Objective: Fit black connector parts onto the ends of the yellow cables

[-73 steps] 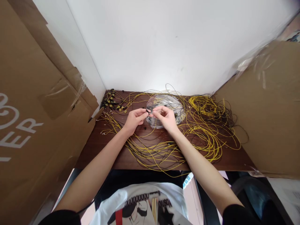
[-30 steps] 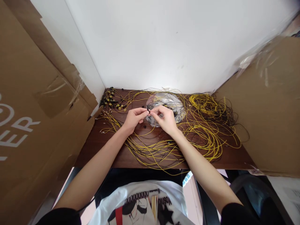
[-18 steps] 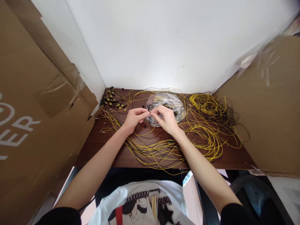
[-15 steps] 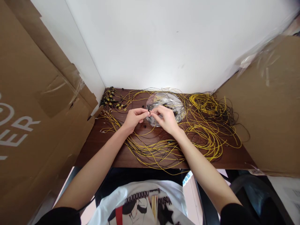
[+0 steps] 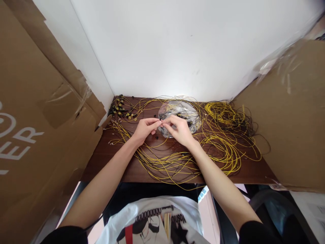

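My left hand (image 5: pixel 145 129) pinches a small black connector (image 5: pixel 160 119) between thumb and forefinger. Fingertip to fingertip with it is my right hand (image 5: pixel 178 128), also closed in a pinch; whatever sits in those fingers is too small and covered to name. Both hands are held over a clear plastic bag (image 5: pixel 175 105) with black and yellow parts in it. Beneath my wrists a long bundle of thin yellow and black wires (image 5: pixel 162 166) crosses the brown table (image 5: pixel 99 166). A loose black piece (image 5: pixel 156 138) lies just below my left fingers.
At the back left sits a cluster of black connectors with yellow tags (image 5: pixel 120 110). A tangled wire heap (image 5: pixel 223 113) fills the right side. Cardboard walls stand on the left (image 5: pixel 50 112) and right (image 5: pixel 286 128), with a white wall (image 5: pixel 162 51) behind.
Both hands stay together over the bag in nearly the same pose. The black connector at the fingertips has shifted very slightly left; the wires lie as before.
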